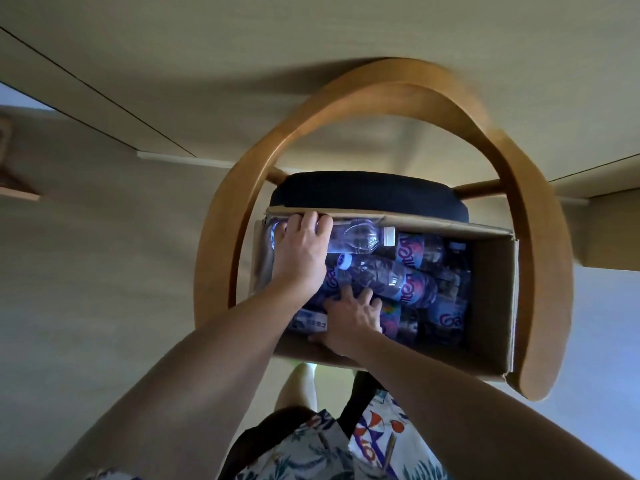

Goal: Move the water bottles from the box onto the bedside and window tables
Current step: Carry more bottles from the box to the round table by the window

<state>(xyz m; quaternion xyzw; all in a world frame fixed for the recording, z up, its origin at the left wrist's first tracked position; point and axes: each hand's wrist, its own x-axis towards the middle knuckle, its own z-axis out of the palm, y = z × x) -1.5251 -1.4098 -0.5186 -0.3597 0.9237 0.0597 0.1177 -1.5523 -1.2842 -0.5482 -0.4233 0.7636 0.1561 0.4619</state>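
A cardboard box full of water bottles sits on a wooden chair. The left hand curls its fingers around one clear bottle lying at the far side of the box. The right hand lies on the bottles at the near side with its fingers spread.

We see a dim room, with a cool bluish cast low on both sides. Just beyond the left hand, a clear bottle catches soft glare, and past it the pale floor brightens behind the chair. The chair's curved back is smeared with motion blur and throws a broad soft shadow on the wall beyond it. Near the right hand, the box interior is murky. Wide-angle distortion bends the straight lines towards the edges.
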